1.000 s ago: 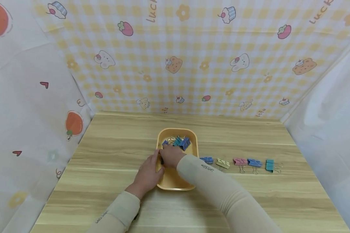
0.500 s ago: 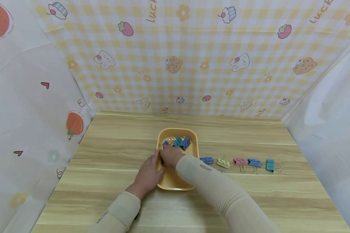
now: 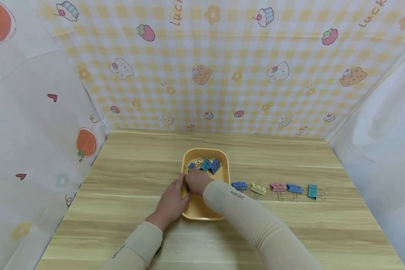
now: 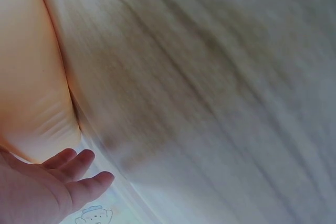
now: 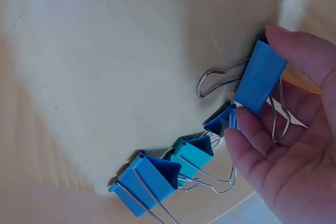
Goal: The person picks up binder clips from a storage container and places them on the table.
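Observation:
In the right wrist view, a blue binder clip is pinched by my right hand, thumb at its upper end and fingertips near the lower end. From the head view, my right hand reaches into the yellow tray and hides most of that clip. Beyond the fingers lie a teal binder clip and a blue binder clip, with another blue clip partly behind the fingertips. My left hand rests at the tray's left rim, its thumb reaching over the edge; several fingers extend loosely beside the outer wall.
Right of the tray, binder clips form a row on the wooden table: blue, yellow, pink, blue and teal. A patterned cloth stands behind the table, and white cloth borders both sides.

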### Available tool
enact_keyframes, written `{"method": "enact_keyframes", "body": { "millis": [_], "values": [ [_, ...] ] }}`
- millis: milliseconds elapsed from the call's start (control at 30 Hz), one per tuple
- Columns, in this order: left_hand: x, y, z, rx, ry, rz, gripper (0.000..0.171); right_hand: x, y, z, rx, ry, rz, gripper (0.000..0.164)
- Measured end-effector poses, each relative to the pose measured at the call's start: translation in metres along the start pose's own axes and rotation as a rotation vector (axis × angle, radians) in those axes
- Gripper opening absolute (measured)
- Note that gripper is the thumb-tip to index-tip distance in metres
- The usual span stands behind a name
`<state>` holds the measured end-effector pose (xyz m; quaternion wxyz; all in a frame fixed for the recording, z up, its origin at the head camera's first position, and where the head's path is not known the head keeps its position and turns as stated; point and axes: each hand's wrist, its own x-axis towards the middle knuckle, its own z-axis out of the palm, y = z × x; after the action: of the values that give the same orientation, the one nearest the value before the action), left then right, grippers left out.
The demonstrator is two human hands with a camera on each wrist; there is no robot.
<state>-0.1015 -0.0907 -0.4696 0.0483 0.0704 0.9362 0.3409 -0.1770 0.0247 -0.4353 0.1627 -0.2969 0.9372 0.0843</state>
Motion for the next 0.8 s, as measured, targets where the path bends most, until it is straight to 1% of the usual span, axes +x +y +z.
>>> {"method": "enact_keyframes", "body": {
  "millis": [100,200,433,500,667,800],
  "values": [
    [0.0003,-0.0002,-0.0003,-0.004,-0.007,-0.006,0.075,0.0006,0.0006,0.0011,0.023,-0.011,0.004,0.036],
    [0.0001,-0.0001,-0.0007,-0.009,-0.001,0.006,0.074,0.0003,0.0012,0.0009,0.038,-0.020,0.002,0.034],
    [-0.0004,0.0008,-0.0017,-0.011,-0.005,0.005,0.074,-0.0008,0.0029,-0.0016,0.052,-0.026,-0.003,0.014],
    [-0.0003,0.0010,-0.0017,-0.012,-0.003,0.004,0.073,-0.0012,0.0036,-0.0025,0.050,-0.029,0.002,0.013],
    [-0.0004,0.0010,-0.0017,-0.011,0.001,0.004,0.073,-0.0043,0.0054,-0.0054,0.067,-0.033,0.010,0.017],
    [-0.0005,0.0001,-0.0011,-0.008,0.001,0.004,0.073,-0.0079,0.0064,-0.0083,0.090,-0.013,0.005,0.015]
  ]
}}
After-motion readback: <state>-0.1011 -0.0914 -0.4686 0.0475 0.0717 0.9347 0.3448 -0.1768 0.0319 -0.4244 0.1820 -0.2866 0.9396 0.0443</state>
